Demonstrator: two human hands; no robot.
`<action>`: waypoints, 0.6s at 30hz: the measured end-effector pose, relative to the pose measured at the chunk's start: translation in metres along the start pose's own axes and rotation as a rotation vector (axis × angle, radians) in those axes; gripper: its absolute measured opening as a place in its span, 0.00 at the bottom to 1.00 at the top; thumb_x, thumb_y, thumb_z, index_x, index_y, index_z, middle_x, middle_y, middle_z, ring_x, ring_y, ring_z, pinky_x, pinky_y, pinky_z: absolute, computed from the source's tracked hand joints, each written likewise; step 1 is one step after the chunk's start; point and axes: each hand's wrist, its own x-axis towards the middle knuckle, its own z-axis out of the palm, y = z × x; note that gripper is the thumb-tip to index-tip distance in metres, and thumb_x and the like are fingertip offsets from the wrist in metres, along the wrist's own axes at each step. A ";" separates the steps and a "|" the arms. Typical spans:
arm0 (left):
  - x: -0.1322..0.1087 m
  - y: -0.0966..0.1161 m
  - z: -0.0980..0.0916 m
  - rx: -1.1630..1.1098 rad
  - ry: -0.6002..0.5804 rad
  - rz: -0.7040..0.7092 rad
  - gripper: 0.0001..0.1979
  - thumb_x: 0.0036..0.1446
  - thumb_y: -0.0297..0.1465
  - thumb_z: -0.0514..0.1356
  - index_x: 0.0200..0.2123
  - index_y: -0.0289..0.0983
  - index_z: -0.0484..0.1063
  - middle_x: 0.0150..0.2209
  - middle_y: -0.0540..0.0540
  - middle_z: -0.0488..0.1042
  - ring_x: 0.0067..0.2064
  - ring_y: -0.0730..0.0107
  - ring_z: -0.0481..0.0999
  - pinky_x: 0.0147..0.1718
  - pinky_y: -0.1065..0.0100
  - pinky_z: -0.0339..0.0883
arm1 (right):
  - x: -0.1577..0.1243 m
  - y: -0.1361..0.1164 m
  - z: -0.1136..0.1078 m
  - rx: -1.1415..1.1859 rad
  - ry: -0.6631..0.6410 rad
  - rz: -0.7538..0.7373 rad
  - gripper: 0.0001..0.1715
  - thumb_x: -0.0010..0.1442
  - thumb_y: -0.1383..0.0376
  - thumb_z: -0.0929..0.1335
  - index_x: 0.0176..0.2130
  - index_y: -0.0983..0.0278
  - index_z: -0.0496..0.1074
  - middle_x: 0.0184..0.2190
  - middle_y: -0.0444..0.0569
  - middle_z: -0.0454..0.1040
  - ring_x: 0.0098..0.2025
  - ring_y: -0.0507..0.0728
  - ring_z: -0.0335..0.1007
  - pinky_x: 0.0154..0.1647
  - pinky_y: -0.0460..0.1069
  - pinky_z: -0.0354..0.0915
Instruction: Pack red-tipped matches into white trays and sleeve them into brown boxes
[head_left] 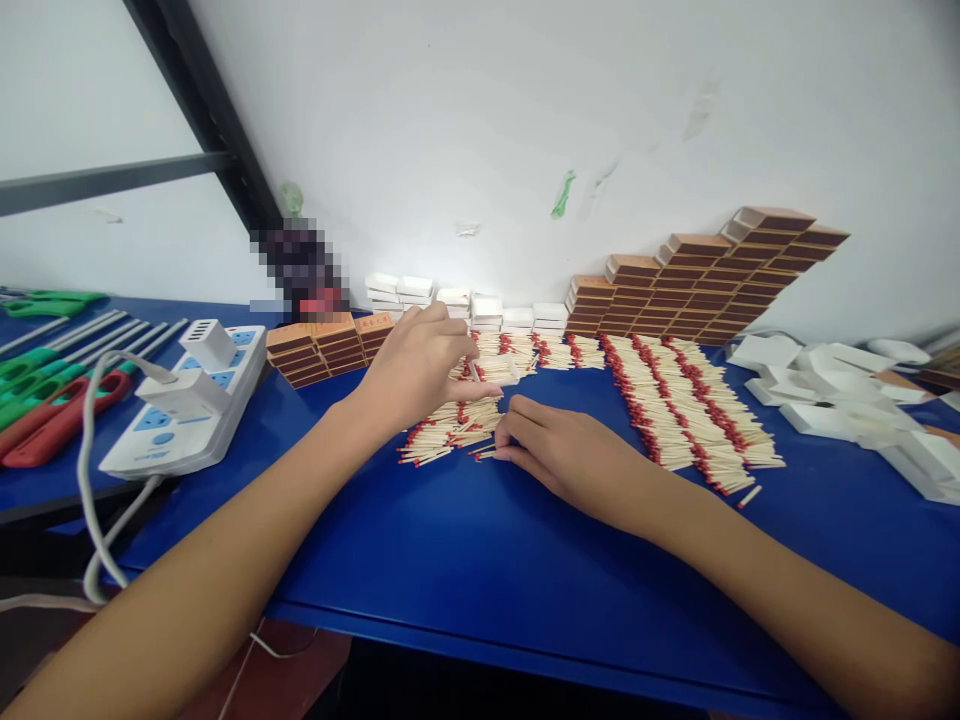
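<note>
My left hand (421, 362) is closed around a small white matchbox tray (501, 371), thumb in front and fingers behind; how full the tray is I cannot make out. Just right of it, my right hand (559, 445) pinches a few matches (484, 453) at the near edge of a loose pile of red-tipped matches (442, 436). Behind both hands, more matches (517, 350) lie in a band along the blue table (480, 540). Further right, long slanting rows of matches (690, 400) spread out, with a single match (749, 497) lying apart at their near end.
Brown matchboxes stand in a tall stepped stack (697, 285) against the wall and a low stack (330, 345) at left. White trays (487, 312) line the back; others lie heaped (847, 400) at right. A power strip (187, 420) and green-and-red-handled tools (60, 400) occupy the left.
</note>
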 end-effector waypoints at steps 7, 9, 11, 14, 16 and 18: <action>0.000 0.000 0.000 -0.009 0.004 0.006 0.21 0.62 0.50 0.68 0.36 0.35 0.82 0.32 0.43 0.79 0.38 0.59 0.68 0.40 0.59 0.58 | 0.002 -0.001 0.002 0.018 -0.029 0.016 0.07 0.74 0.67 0.67 0.41 0.63 0.73 0.42 0.49 0.75 0.34 0.55 0.74 0.36 0.51 0.67; 0.000 0.000 0.001 -0.007 0.005 0.008 0.21 0.63 0.50 0.68 0.36 0.36 0.82 0.32 0.43 0.79 0.38 0.59 0.68 0.39 0.59 0.58 | 0.002 -0.002 0.004 -0.010 -0.022 0.007 0.07 0.74 0.68 0.67 0.40 0.63 0.72 0.42 0.50 0.75 0.34 0.55 0.73 0.34 0.51 0.66; 0.000 0.000 0.002 -0.012 0.005 0.010 0.21 0.63 0.50 0.67 0.36 0.36 0.82 0.32 0.43 0.79 0.38 0.59 0.68 0.39 0.60 0.58 | 0.001 -0.001 0.005 -0.035 -0.012 -0.013 0.07 0.74 0.68 0.67 0.39 0.63 0.71 0.41 0.50 0.74 0.33 0.55 0.72 0.33 0.51 0.65; -0.001 0.000 0.004 -0.022 0.006 0.017 0.22 0.63 0.51 0.67 0.35 0.36 0.82 0.31 0.43 0.78 0.38 0.59 0.68 0.39 0.59 0.58 | -0.002 0.003 0.001 -0.034 0.016 -0.013 0.08 0.75 0.68 0.64 0.39 0.62 0.69 0.40 0.49 0.73 0.32 0.55 0.71 0.32 0.50 0.63; -0.001 0.001 0.006 -0.027 -0.005 0.031 0.22 0.62 0.51 0.68 0.35 0.35 0.82 0.31 0.44 0.78 0.38 0.59 0.67 0.39 0.59 0.58 | -0.004 0.010 -0.006 -0.013 0.078 0.018 0.08 0.75 0.68 0.63 0.41 0.62 0.68 0.40 0.49 0.73 0.33 0.55 0.71 0.33 0.51 0.63; 0.000 0.005 0.007 -0.044 -0.020 0.057 0.23 0.60 0.52 0.69 0.36 0.35 0.82 0.31 0.44 0.77 0.38 0.60 0.67 0.39 0.60 0.58 | -0.006 0.018 -0.012 -0.006 0.173 0.063 0.08 0.76 0.65 0.62 0.42 0.62 0.67 0.41 0.50 0.73 0.35 0.56 0.71 0.35 0.51 0.64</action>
